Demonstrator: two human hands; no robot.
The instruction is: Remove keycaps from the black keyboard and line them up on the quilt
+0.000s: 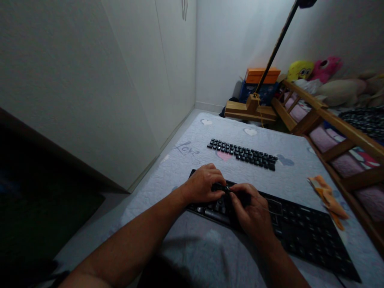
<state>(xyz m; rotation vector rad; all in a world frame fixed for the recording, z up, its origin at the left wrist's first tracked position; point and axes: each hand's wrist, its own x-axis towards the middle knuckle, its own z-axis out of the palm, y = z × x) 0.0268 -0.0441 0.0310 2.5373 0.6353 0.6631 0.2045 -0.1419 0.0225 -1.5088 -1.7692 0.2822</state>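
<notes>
A black computer keyboard (309, 228) lies at a slant on the patterned bedspread, its keys still on at the right side. Over its left part, my left hand (207, 182) is closed, pinching a small black keycap (219, 187) between thumb and fingers. My right hand (253, 206) meets it there, thumb and forefinger pressed together at the keycap's right end. From the right hand a thin wire loop (275, 205), like that of a keycap puller, sticks out to the right. Beyond the keyboard, loose black keycaps (243, 154) lie in rows.
An orange cloth-like item (328, 198) rests to the keyboard's right on the bedspread (192, 140). A wooden bed rail (345, 140) runs along the right, with plush toys behind. A wooden stand (252, 110) with a slanted pole is at the far end; a white wardrobe (135, 72) borders the left.
</notes>
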